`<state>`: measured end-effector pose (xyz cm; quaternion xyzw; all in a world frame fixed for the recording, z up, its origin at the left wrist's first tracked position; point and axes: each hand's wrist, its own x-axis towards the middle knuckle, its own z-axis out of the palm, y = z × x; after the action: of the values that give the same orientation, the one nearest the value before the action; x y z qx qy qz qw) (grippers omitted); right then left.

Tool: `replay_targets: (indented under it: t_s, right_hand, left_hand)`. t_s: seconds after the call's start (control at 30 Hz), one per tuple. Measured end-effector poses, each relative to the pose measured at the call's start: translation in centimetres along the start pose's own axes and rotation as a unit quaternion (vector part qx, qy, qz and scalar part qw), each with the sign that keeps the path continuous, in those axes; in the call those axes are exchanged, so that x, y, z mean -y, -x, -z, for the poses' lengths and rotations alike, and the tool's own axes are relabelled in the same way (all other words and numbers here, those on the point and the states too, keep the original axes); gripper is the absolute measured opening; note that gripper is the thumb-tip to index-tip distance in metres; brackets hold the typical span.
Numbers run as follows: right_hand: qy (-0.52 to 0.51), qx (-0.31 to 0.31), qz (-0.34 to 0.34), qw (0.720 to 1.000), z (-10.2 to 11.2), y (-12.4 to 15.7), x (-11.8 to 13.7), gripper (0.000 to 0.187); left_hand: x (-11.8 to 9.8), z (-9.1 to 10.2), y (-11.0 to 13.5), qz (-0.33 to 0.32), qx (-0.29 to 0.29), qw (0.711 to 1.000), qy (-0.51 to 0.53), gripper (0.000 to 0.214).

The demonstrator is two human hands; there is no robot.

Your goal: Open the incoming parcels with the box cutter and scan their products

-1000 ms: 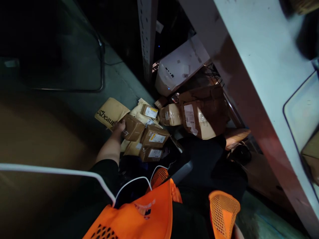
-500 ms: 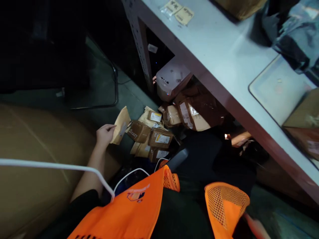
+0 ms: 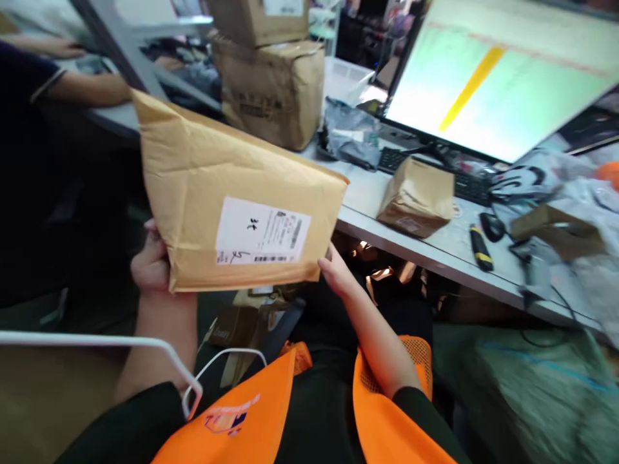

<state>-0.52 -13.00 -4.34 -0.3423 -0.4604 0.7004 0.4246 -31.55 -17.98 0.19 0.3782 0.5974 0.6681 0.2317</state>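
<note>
A tan padded envelope (image 3: 198,171) is raised in front of me, tilted, its white shipping label (image 3: 265,232) facing me. My left hand (image 3: 151,261) grips its lower left edge, with the fingers partly hidden behind it. At the lower right corner my right hand (image 3: 333,267) pinches the edge. Beyond the envelope, a small cardboard box (image 3: 420,196) stands on the white desk (image 3: 360,219).
A monitor (image 3: 488,84) and keyboard (image 3: 469,187) stand on the desk. Two stacked cartons (image 3: 273,93) are at the back. A box cutter (image 3: 480,248), mouse (image 3: 492,225) and scanner (image 3: 534,267) lie at right. Another person's arm (image 3: 91,89) reaches in at left.
My view has swung up from the floor parcels to the desk. The envelope has come up from the floor beside me, and my right hand has taken hold of it too.
</note>
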Motion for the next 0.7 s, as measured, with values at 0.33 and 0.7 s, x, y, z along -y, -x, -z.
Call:
replay_targets:
  t_s: [0.33, 0.7]
  right_hand:
    - [0.06, -0.076, -0.022, 0.995, 9.4, 10.2, 6.5, 0.066]
    - [0.272, -0.391, 0.114, 0.872, 24.5, 2.2, 17.9, 0.078]
  left_hand:
    - [0.9, -10.2, 5.7, 0.296, 0.347, 0.884, 0.103, 0.09]
    - [4.3, -16.1, -3.6, 0.198, 0.032, 0.979, 0.031, 0.035]
